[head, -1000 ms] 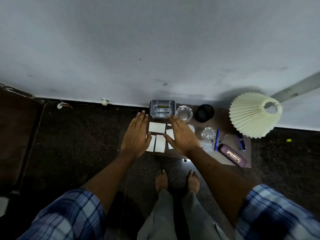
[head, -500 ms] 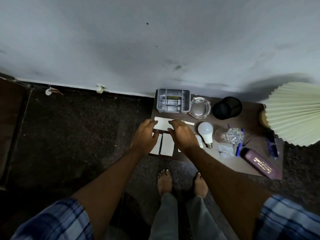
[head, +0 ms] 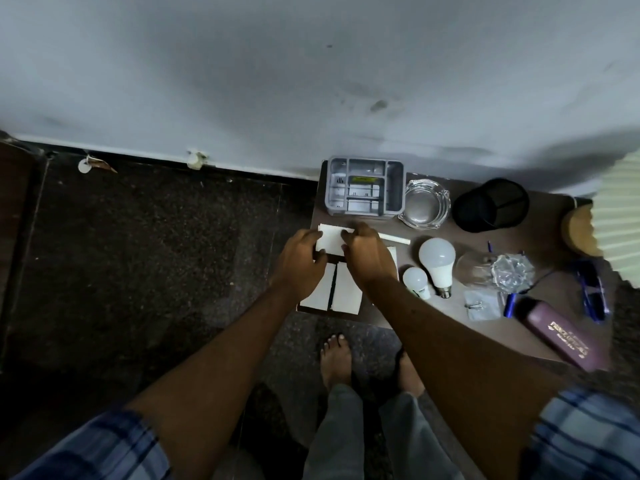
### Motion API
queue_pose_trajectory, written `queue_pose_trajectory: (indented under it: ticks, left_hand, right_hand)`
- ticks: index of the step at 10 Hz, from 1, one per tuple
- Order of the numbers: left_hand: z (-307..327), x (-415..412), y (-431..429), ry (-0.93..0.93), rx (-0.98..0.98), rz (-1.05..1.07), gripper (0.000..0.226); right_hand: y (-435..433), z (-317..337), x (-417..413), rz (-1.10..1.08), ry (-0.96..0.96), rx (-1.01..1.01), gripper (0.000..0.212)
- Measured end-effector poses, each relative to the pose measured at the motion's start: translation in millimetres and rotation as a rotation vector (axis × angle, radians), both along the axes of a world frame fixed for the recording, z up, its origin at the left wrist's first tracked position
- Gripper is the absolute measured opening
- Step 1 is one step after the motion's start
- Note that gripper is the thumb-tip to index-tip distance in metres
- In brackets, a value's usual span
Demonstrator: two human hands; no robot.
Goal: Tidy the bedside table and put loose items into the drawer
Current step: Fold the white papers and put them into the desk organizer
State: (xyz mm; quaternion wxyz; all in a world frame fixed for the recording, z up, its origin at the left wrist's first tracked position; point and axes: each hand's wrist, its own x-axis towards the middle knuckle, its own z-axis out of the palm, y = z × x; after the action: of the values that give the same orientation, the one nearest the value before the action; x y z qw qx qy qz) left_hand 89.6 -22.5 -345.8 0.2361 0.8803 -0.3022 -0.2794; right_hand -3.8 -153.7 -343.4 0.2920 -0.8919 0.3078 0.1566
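Head view: the step in hand appears to be gathering loose paper at the left end of the brown wooden bedside table point(head: 550, 223). The left hand point(head: 300, 263) and right hand point(head: 367, 259) meet over a white rectangular paper card point(head: 330, 240), which lies just in front of a grey plastic compartment tray point(head: 365, 187). Two more white cards point(head: 348, 289) lie side by side near the table's front edge. No drawer is in view.

The next move likely calls for stacking this card with the others, then freeing one hand to open the drawer.

Both forearms reach forward and converge. The left fingers curl onto the card's left edge and the right fingers bend over its right edge, so each hand grips it.
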Motion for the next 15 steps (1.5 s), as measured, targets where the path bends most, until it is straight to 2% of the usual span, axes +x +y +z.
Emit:
queue_pose_trajectory:
  ticks: [2,4,5,6,7,9,11,12,13,15]
  left_hand:
    - [-3.8,3.7,-1.1,0.034,-0.064,0.109,0.040]
    - [-9.2,11.1,-4.3,0.308,-0.152,0.514,0.042]
    - [-14.4,23.1,-7.1,0.486,-0.122,0.670,0.040]
    - [-20.2,33.4,-9.3,0.575,-0.061,0.708,0.031]
    - [-24.2,34.8,-7.5,0.530,-0.063,0.705,0.022]
    - [-16.0,28.6,-2.2,0.390,-0.128,0.626,0.010]
    - [9.6,27.6,4.7,0.395,-0.156,0.385,0.014]
    - [26.5,28.3,5.9,0.304,-0.136,0.218,0.011]
    - [42.0,28.6,4.4,0.302,-0.150,0.095,0.006]
    - [75.6,32.8,-15.5,0.294,-0.202,-0.052,0.011]
  right_hand:
    - [12.4,-3.7,8.3,0.052,0.057,-0.079,0.039]
    - [20.7,-3.6,20.7,0.083,0.032,-0.063,0.036]
    - [23.1,-2.7,21.2,0.117,0.022,-0.090,0.037]
    - [23.0,-3.9,18.9,0.129,0.049,-0.144,0.038]
    - [22.7,-3.4,19.2,0.143,0.057,-0.165,0.039]
    - [20.4,1.7,18.7,0.120,0.014,-0.133,0.040]
    - [11.8,15.3,-1.6,0.106,-0.204,-0.009,0.043]
    - [4.9,25.1,-13.3,0.074,-0.232,0.029,0.050]
    - [-3.5,35.0,-21.5,0.107,-0.231,0.053,0.048]
    - [-22.9,60.0,-29.9,0.114,-0.310,0.034,0.022]
